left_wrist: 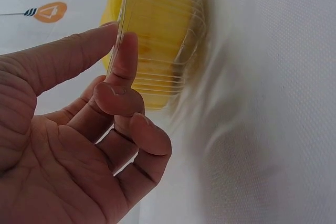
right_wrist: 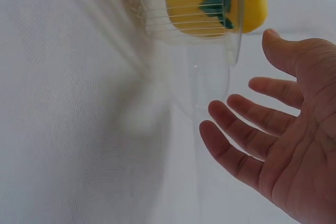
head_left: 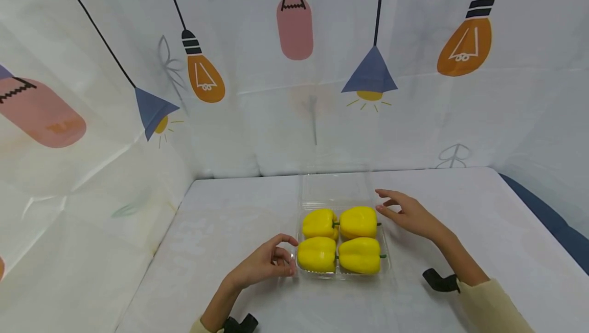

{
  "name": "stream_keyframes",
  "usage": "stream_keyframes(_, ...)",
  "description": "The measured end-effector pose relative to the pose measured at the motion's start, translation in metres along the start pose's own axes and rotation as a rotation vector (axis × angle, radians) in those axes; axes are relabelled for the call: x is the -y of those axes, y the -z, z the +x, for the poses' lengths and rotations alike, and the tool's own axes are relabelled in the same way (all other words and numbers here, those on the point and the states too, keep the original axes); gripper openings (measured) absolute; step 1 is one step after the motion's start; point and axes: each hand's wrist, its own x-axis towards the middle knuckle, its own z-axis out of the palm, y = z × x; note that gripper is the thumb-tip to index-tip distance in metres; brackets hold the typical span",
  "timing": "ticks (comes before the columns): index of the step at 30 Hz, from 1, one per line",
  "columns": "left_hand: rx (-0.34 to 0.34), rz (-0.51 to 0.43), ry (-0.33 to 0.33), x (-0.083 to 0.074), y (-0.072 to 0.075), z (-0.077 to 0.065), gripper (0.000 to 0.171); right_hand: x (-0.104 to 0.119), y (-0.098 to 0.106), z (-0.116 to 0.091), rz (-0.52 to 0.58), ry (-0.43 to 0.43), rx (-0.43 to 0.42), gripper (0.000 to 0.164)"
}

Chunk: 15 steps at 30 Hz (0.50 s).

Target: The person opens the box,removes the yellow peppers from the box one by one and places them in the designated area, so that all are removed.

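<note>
Several yellow bell peppers (head_left: pixel 316 254) with green stems lie in two rows in a clear plastic clamshell container (head_left: pixel 341 274). Its transparent lid (head_left: pixel 337 187) is folded back behind it on the table. My left hand (head_left: pixel 267 262) is at the container's left side; in the left wrist view, thumb and index finger pinch its rim (left_wrist: pixel 122 17) while the other fingers curl loosely. To the right of the container, near the hinge, my right hand (head_left: pixel 409 215) hovers with relaxed, spread fingers. In the right wrist view, those fingers (right_wrist: pixel 247 135) are apart from the container wall and hold nothing.
A white cloth covers the table (head_left: pixel 221 210). Behind it and to the left hang white sheets (head_left: pixel 257 128) printed with lamps and bulbs. Dark blue material (head_left: pixel 552 215) shows past the right edge. A black wrist mount (head_left: pixel 440 281) sits on my right forearm.
</note>
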Motion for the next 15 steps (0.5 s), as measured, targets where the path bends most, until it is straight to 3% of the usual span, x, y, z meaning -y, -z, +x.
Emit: stream_keyframes(15, -0.009, 0.014, -0.011, 0.000, -0.002, -0.001, 0.050, 0.015, 0.010, -0.026, -0.048, 0.040, 0.070, 0.060)
